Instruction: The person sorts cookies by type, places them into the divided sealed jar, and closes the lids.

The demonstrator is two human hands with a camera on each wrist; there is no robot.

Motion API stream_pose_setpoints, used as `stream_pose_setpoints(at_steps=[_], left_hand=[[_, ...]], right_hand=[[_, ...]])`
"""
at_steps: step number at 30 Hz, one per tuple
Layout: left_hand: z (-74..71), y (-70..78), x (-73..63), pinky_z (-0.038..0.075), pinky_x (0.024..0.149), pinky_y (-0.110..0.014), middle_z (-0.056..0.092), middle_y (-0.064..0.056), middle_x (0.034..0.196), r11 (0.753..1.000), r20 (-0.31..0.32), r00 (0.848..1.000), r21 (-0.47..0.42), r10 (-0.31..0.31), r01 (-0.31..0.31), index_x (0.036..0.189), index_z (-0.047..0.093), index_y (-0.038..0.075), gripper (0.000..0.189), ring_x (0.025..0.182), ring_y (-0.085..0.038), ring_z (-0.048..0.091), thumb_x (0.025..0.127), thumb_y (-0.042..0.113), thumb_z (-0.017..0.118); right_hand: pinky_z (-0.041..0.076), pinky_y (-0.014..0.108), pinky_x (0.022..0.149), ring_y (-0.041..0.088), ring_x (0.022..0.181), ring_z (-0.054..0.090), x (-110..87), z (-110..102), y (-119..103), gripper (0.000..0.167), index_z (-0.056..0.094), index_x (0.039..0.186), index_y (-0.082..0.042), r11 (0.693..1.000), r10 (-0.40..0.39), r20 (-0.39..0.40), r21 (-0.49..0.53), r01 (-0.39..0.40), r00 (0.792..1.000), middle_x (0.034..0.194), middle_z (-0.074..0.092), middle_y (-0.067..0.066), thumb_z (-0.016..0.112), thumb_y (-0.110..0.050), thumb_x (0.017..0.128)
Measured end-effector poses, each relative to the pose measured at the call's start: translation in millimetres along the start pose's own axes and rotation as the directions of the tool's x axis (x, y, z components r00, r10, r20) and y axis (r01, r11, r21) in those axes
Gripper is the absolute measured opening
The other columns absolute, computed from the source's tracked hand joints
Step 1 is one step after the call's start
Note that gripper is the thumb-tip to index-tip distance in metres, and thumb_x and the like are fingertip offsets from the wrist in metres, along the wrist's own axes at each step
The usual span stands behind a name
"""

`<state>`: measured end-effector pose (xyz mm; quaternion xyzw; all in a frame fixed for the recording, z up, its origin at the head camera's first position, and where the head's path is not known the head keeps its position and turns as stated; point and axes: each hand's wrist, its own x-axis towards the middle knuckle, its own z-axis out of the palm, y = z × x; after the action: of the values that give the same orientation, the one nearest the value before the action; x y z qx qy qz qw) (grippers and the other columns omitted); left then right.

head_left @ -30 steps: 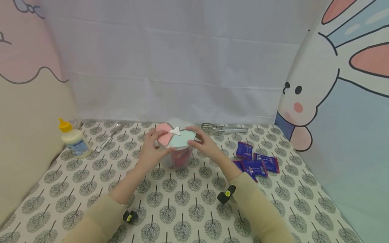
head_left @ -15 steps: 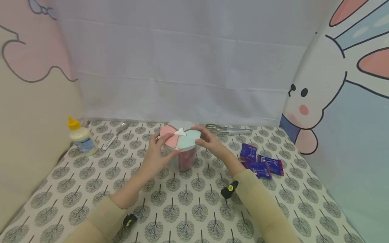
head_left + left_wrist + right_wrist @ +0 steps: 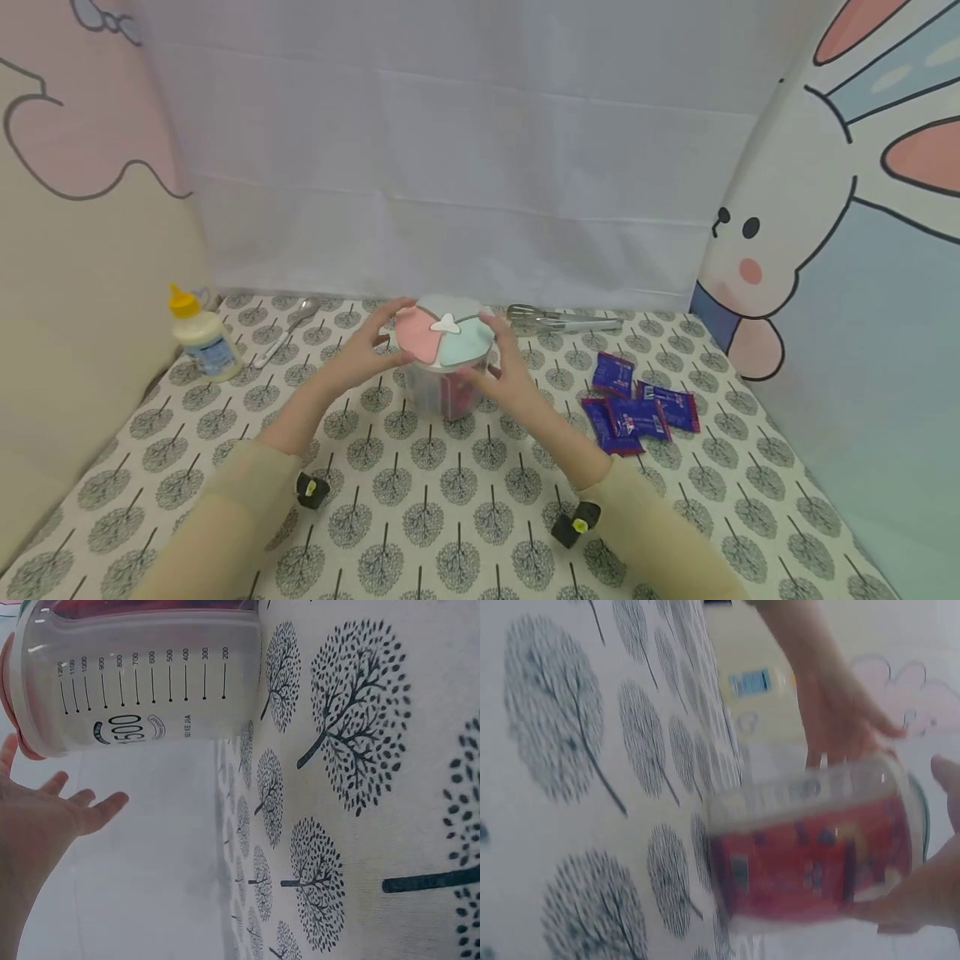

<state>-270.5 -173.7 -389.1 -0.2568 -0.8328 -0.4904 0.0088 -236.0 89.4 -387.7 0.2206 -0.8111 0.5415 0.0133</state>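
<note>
A clear plastic canister with measuring marks stands upright on the cloth, a red packet inside it. Its lid has pink, mint and white sections and a small white piece in the middle. On the left side my left hand spreads around the lid, fingertips close to the rim; in the left wrist view this hand shows loosely bent fingers mostly apart from the canister wall. My right hand is spread at the right side, index finger by the lid edge and thumb in front of the canister.
Several purple packets lie to the right. A metal whisk and tongs lie behind, right of the canister. On the left are a spoon and a yellow-capped bottle. A white curtain hangs behind the table.
Both hands have shifted from resting on the lid's top and edge to spreading wider at its sides. The lid's pink section is now less covered. The canister stays about where it was.
</note>
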Motion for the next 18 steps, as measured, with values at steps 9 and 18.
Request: stream_pose_setpoints(at_steps=[9, 18], left_hand=[[-7.4, -13.3, 18.9, 0.033, 0.108, -0.055, 0.030, -0.003, 0.151, 0.993, 0.163, 0.985, -0.113, 0.054, -0.035, 0.147, 0.028, 0.028, 0.087, 0.137, -0.032, 0.030, 0.076, 0.030, 0.078], [1.5, -12.6, 19.6, 0.043, 0.103, -0.045, 0.028, 0.000, 0.151, 0.985, 0.132, 0.991, -0.171, 0.009, 0.014, 0.141, 0.038, 0.024, 0.077, 0.132, -0.028, 0.037, 0.076, 0.017, 0.078]], right_hand=[[0.018, 0.067, 0.107, 0.044, 0.141, -0.007, -19.0, 27, -18, 0.090, 0.013, 0.150, -0.033, 0.996, 0.064, -0.082, -0.048, -0.068, 0.995, 0.156, -0.019, 0.013, 0.063, -0.060, 0.080], [0.039, 0.044, 0.105, 0.042, 0.141, 0.013, -12.1, 34, -4, 0.074, 0.026, 0.147, -0.025, 0.996, 0.033, -0.093, 0.086, -0.025, 0.995, 0.156, -0.022, 0.009, 0.066, -0.039, 0.087]])
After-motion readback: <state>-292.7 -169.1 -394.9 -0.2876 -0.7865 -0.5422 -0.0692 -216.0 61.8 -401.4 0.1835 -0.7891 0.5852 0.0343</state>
